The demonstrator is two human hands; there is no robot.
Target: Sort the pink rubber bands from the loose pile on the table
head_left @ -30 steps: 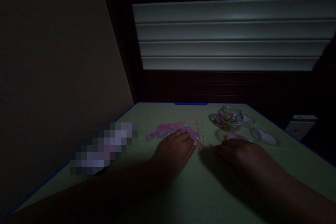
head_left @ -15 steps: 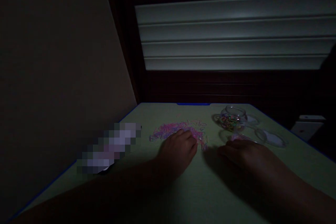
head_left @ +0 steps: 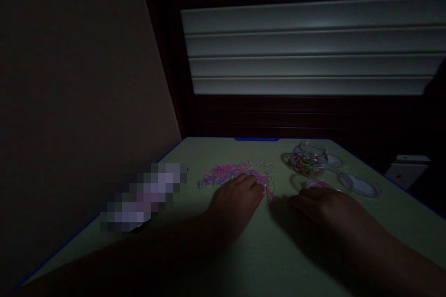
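Small pink and purple elastic bands [head_left: 223, 174] lie in a loose, spread-out pile on the table. My left hand [head_left: 240, 199] rests at the pile's near right edge, its fingers curled down; the fingertips are hidden, as is anything they hold. To the right, my right hand [head_left: 322, 204] is bent with its fingers drawn together, just in front of a clear container [head_left: 329, 178] with some pink bands in it. What those fingers hold, if anything, cannot be made out in the dim light. Behind stands an open round clear jar [head_left: 308, 160] with multicoloured bands inside.
Two clear round lids lie at the right: a near lid [head_left: 362, 185] and a far lid [head_left: 336, 160]. A blurred-out object [head_left: 146, 199] lies along the left edge of the pale green table [head_left: 258, 250]. Behind are a wall and a slatted panel [head_left: 306, 55].
My left hand has shifted slightly right along the pile's near edge. My right hand stays almost in place beside the clear container.
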